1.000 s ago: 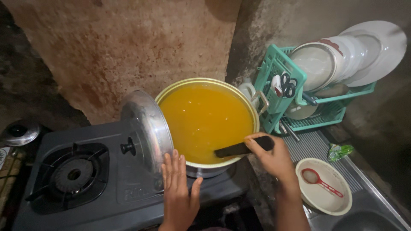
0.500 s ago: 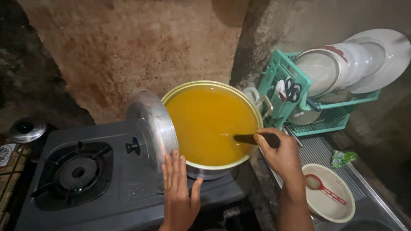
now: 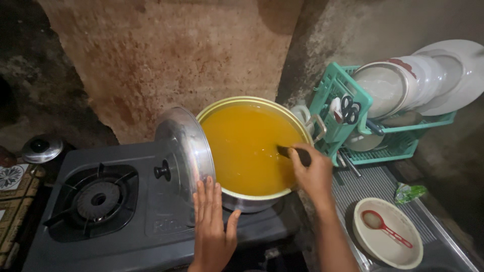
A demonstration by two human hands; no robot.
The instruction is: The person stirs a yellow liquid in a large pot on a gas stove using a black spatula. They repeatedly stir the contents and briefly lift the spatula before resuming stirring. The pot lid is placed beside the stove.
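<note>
Pot full to the brim, lid propped, utensil in the liquid

Pot (image 3: pixel 252 199) sits on the right burner of the grey gas stove (image 3: pixel 126 221), filled almost to its rim with thick orange-yellow liquid (image 3: pixel 244 146). I judge it heavy and sloshy: any lift would need both side handles, and one metal handle (image 3: pixel 318 128) shows at the right, near the teal dish rack (image 3: pixel 348 116). The wall is probably hot, so the bare rim is no place to grab.

My right hand (image 3: pixel 313 174) is closed around the dark handle of a utensil (image 3: pixel 290 151) whose working end is sunk in the liquid; it looks stiff and light, and I grip it near the top end, clear of the surface.

My left hand (image 3: pixel 212 224) is flat, fingers together and extended, pressed against the lower edge of the metal lid (image 3: pixel 184 146). The lid stands tilted on its edge, leaning against the pot's left side, its black knob (image 3: pixel 162 171) facing the free left burner (image 3: pixel 96 199). Thin and smooth, it may slip sideways; the knob is the safe hold.

To the right, a cream bowl (image 3: pixel 385 239) holds a red spoon (image 3: pixel 385 226) on the ribbed drainer, and white plates (image 3: pixel 428 80) stand in the rack
</note>
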